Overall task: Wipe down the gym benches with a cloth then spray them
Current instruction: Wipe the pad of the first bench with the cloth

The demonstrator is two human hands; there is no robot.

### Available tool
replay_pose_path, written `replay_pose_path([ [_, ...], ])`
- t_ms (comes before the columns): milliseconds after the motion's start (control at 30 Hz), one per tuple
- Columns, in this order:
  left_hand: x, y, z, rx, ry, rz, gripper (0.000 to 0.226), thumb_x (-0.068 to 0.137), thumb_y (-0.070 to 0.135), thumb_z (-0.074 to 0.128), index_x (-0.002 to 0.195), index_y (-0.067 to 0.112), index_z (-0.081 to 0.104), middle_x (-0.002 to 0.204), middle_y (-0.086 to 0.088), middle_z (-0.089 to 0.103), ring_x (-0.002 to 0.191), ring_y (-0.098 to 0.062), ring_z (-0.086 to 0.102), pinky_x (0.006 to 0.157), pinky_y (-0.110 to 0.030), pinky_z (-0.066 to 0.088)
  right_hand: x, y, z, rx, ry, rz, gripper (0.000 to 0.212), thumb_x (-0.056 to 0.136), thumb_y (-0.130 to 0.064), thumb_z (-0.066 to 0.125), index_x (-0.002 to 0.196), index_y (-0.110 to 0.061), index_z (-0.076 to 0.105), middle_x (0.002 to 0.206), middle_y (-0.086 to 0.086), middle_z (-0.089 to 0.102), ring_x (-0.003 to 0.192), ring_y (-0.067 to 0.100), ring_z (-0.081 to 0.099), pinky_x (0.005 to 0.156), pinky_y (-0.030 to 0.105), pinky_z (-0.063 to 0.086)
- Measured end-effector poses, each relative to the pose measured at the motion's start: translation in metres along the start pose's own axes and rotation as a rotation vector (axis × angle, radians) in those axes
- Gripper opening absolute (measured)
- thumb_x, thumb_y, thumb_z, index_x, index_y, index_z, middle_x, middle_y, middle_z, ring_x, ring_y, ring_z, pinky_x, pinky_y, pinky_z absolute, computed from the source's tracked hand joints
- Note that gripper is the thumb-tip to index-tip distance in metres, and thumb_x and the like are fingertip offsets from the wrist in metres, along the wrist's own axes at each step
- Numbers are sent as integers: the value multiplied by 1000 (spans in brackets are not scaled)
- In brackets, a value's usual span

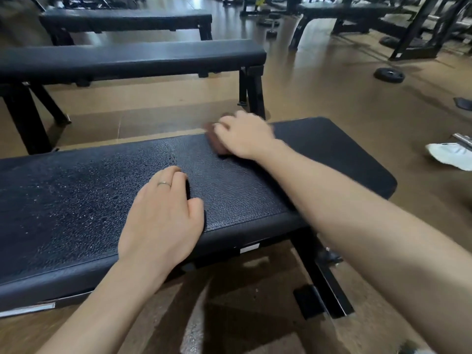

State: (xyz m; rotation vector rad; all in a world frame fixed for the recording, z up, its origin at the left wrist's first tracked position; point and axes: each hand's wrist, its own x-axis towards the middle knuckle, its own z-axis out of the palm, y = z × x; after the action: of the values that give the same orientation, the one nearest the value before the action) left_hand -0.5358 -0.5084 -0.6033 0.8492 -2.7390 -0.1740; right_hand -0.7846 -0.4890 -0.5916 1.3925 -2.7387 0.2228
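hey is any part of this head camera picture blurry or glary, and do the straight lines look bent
Head view: the right hand and brown cloth are motion-smeared, while the left hand is sharp; droplets glint on the near bench; soft glare streaks the floor; wide-angle distortion bows the bench edges.

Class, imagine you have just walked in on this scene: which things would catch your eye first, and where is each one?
First, the two bare hands on the nearest black padded gym bench: the left hand rests on its near edge, while the right hand grips a brownish cloth at the far edge. Next, the speckled wet droplets covering the bench's left part. Behind stand two more black padded benches.
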Motion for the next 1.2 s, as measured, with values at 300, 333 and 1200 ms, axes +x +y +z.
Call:
replay_pose_path([
  [300, 1, 5, 3, 3, 20, -7, 53, 87, 31, 27, 118, 2, 59, 133, -17, 57, 122, -35, 51, 106, -48, 43, -33, 97, -13, -9, 59, 413, 56, 103, -46, 24, 141, -18, 53, 144, 25, 49, 131, 43, 48, 111, 48, 36],
  [333, 1, 5, 3, -2, 19, -10, 54, 87, 32, 27, 119, 1, 59, 133, -17, 57, 123, -35, 51, 107, -47, 43, -36, 72, -10, 1, 72, 360, 54, 103, -46, 26, 140, -17, 53, 143, 25, 50, 130, 42, 49, 109, 47, 36],
  [1200, -20, -63, -20, 12, 60, -124, 43, 88, 34, 27, 109, 10, 55, 120, -12, 57, 111, -36, 50, 97, -49, 42, -143, -109, 9, 184, 190, -233, 46, 98, -45, 37, 127, -25, 66, 129, 6, 63, 117, 29, 56, 100, 41, 41],
])
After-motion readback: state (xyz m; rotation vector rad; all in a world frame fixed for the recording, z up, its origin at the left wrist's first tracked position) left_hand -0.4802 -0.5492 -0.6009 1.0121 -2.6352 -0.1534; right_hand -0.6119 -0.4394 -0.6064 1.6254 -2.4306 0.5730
